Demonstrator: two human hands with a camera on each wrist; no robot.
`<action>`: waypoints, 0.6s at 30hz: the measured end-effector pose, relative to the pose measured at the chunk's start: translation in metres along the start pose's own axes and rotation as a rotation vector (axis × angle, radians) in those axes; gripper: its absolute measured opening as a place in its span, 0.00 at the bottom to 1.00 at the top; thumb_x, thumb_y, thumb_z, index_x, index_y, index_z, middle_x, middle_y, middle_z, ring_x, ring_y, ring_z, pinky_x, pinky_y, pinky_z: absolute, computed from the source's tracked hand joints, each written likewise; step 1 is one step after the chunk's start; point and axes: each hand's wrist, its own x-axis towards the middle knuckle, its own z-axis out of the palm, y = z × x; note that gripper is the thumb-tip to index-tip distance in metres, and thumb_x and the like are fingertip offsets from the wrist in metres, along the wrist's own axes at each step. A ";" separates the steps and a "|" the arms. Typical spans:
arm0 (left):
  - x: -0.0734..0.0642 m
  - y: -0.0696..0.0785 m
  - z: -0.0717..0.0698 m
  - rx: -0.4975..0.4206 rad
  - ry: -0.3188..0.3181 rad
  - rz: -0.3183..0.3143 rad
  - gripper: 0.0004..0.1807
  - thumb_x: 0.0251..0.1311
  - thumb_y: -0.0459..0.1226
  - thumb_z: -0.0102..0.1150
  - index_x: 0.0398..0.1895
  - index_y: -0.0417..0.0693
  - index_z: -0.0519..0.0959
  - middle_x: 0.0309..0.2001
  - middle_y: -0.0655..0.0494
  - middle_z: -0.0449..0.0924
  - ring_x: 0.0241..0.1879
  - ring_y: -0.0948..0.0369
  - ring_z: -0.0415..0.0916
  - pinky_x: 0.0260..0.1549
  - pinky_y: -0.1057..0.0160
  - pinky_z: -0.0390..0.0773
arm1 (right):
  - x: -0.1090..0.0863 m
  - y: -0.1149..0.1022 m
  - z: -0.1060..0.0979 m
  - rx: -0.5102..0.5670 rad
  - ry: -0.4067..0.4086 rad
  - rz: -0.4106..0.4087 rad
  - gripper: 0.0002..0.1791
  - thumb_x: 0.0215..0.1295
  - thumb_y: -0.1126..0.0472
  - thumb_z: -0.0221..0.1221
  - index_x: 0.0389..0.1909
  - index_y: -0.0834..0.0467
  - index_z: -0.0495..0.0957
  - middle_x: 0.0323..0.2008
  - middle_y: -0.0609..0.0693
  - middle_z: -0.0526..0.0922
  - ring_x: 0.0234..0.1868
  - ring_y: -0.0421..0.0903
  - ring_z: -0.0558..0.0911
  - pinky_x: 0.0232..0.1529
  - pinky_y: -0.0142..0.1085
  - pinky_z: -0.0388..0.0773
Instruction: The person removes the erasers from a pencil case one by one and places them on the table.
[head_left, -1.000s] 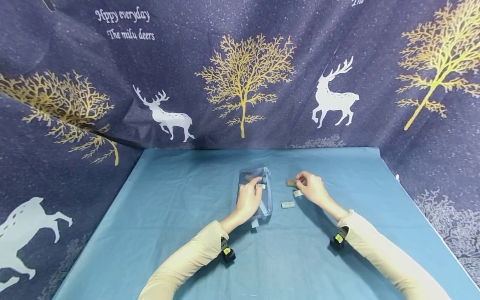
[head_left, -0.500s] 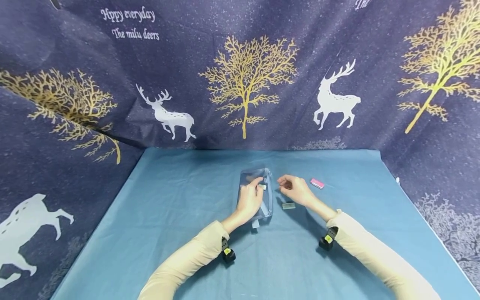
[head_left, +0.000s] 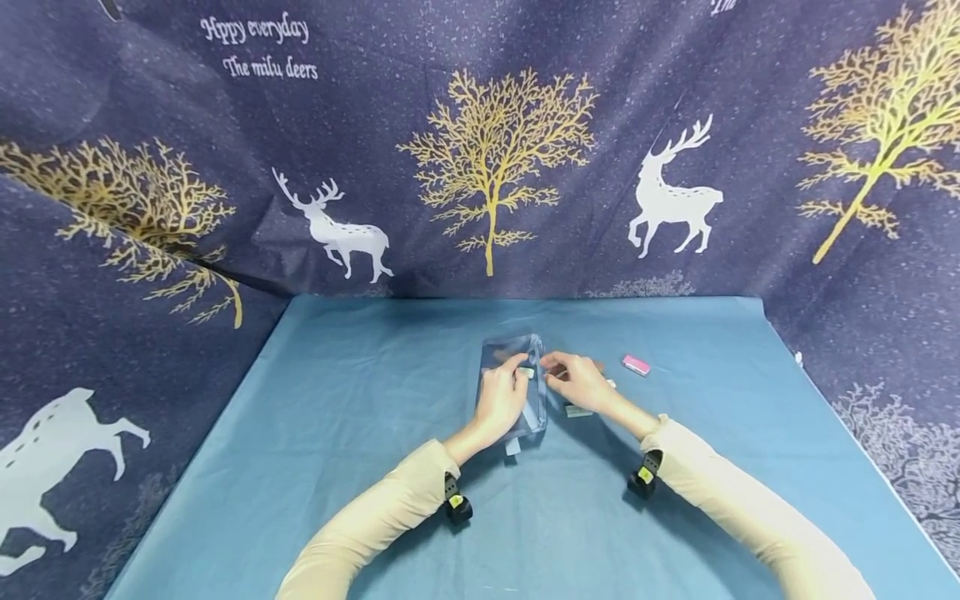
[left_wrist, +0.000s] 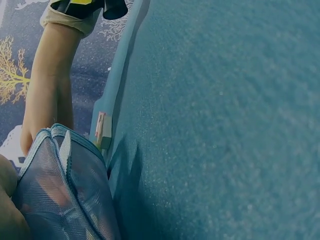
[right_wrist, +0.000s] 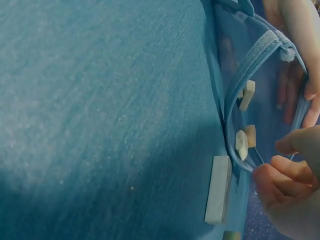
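Note:
A blue mesh zip pouch [head_left: 491, 354] is gripped by my left hand [head_left: 501, 400], with fingers [right_wrist: 286, 82] showing through the mesh in the right wrist view. Its zip [right_wrist: 250, 65] stands undone and the mouth gapes. Several small pale blocks, eraser-like, lie inside, including an upright block [right_wrist: 247, 95] and a rounded piece [right_wrist: 241, 145]. At the pouch's right edge, my right hand [head_left: 581, 382] has thumb and fingers curled at the rim and appears to pinch it. The left wrist view shows the right hand [left_wrist: 42, 110] partly hidden behind the pouch.
A pale rectangular block [right_wrist: 218, 190] lies on the blue cloth [head_left: 360, 400] beside the pouch. Farther right sits a pink block [head_left: 636, 364]. An orange-brown piece [head_left: 599, 366] and a white one [head_left: 612, 383] are mostly hidden behind the right hand.
My right hand has moved left from the small blocks to the pouch's rim, uncovering the pink block. My left hand and the pouch stay nearly in place.

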 end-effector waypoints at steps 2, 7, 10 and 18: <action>0.000 0.000 0.000 -0.016 -0.019 -0.009 0.18 0.60 0.29 0.43 0.53 0.40 0.75 0.08 0.61 0.62 0.04 0.71 0.52 0.05 0.74 0.56 | 0.002 0.001 0.002 -0.013 -0.020 -0.009 0.17 0.61 0.64 0.54 0.51 0.63 0.74 0.47 0.60 0.80 0.45 0.52 0.81 0.43 0.40 0.79; -0.002 0.001 0.000 -0.045 -0.044 -0.020 0.19 0.61 0.29 0.42 0.54 0.39 0.74 0.07 0.61 0.59 0.03 0.70 0.49 0.04 0.74 0.53 | 0.005 0.005 0.007 -0.045 -0.085 -0.044 0.21 0.64 0.62 0.52 0.57 0.63 0.69 0.52 0.60 0.77 0.48 0.52 0.80 0.42 0.41 0.79; -0.002 0.001 0.000 -0.040 -0.048 -0.017 0.19 0.62 0.29 0.41 0.54 0.39 0.74 0.06 0.62 0.58 0.03 0.70 0.48 0.03 0.74 0.52 | 0.007 0.005 0.009 -0.049 -0.098 -0.049 0.22 0.65 0.61 0.51 0.59 0.64 0.67 0.54 0.60 0.75 0.50 0.53 0.78 0.43 0.42 0.78; 0.000 0.001 0.002 -0.032 -0.047 -0.027 0.19 0.61 0.29 0.42 0.54 0.40 0.74 0.07 0.61 0.58 0.04 0.69 0.49 0.05 0.75 0.52 | 0.011 0.000 0.008 -0.103 -0.096 -0.078 0.24 0.64 0.63 0.51 0.59 0.68 0.66 0.53 0.64 0.75 0.40 0.52 0.81 0.32 0.35 0.75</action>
